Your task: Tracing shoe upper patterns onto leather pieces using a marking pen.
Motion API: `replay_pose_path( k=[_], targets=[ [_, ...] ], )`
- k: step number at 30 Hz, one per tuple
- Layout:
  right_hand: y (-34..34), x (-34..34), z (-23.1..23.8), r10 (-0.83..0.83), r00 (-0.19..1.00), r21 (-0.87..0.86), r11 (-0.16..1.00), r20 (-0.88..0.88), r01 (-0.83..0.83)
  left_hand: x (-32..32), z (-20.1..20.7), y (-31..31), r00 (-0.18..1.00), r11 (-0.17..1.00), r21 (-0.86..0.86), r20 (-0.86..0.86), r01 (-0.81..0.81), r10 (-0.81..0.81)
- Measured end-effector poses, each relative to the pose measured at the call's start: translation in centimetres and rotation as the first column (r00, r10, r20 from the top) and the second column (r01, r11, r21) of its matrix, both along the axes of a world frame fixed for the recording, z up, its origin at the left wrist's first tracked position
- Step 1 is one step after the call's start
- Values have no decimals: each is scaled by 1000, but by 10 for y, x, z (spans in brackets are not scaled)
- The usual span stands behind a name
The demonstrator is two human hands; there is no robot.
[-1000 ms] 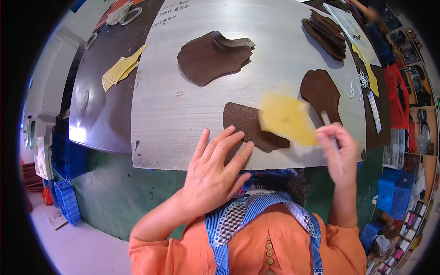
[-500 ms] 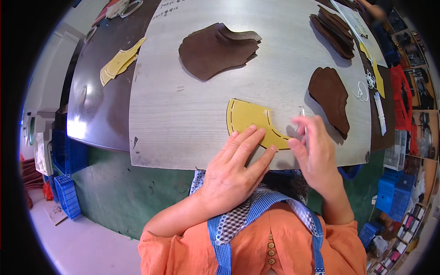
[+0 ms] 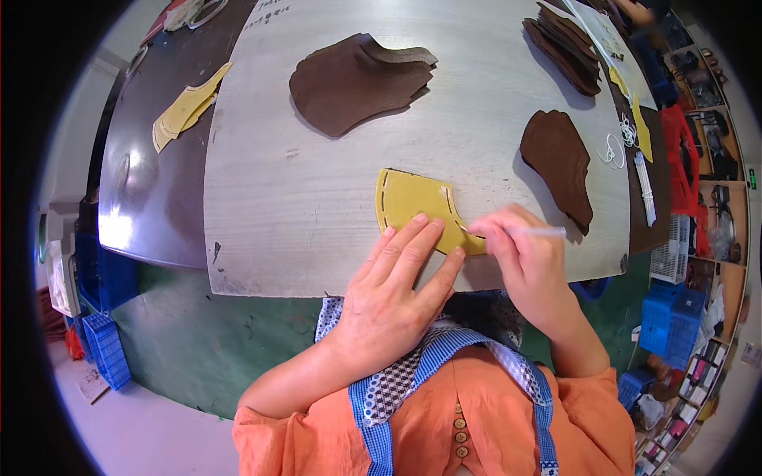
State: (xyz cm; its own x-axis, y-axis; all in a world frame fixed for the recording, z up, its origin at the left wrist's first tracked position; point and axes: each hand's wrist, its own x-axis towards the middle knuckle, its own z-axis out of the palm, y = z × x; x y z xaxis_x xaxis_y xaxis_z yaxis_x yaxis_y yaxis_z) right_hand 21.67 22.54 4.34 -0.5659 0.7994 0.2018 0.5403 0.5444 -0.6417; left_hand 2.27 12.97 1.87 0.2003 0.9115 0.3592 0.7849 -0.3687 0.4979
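Observation:
A yellow curved template (image 3: 414,194) with dashed slots along its edges lies on the pale board near the board's front edge. A thin dark line shows along parts of its border; what lies beneath is hidden. My left hand (image 3: 385,297) rests on the template's lower part, fingers spread and pressing down. Pinched in my right hand (image 3: 525,258) is a slim whitish pen (image 3: 546,232), held almost level. Its tip meets the template's inner curved edge, by a slot. Brown leather pieces (image 3: 349,91) lie stacked beyond the template, and another brown stack (image 3: 557,166) lies to the right.
The pale board (image 3: 262,214) sits on a dark shiny table (image 3: 151,182). More brown pieces (image 3: 562,51) are piled at far right. Yellow templates (image 3: 186,111) lie at left. White string (image 3: 613,151) and a bundle of white sticks (image 3: 644,190) are by the right edge.
My right hand has lowered and turned, bringing the pen from upright down onto the template's curved edge. My left hand stays on the template. The whole view has shifted slightly.

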Motion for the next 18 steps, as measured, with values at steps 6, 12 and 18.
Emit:
replay_pose_path(
  k=[6, 12, 18],
  targets=[
    [10, 13, 31, 5, 984, -6, 1000, 178, -4, -1, -2, -2, 1000, 999, 32, -19, -7, 8],
    [46, -65, -3, 467, 884, 132, 878, -15, -461, 0, -5, -2, 1000, 999, 45, -13, 26, -25],
    [64, -67, 11, 180, 975, 120, 973, 127, -195, -1, -4, 2, 999, 998, 61, -44, 12, -9]
  ],
)
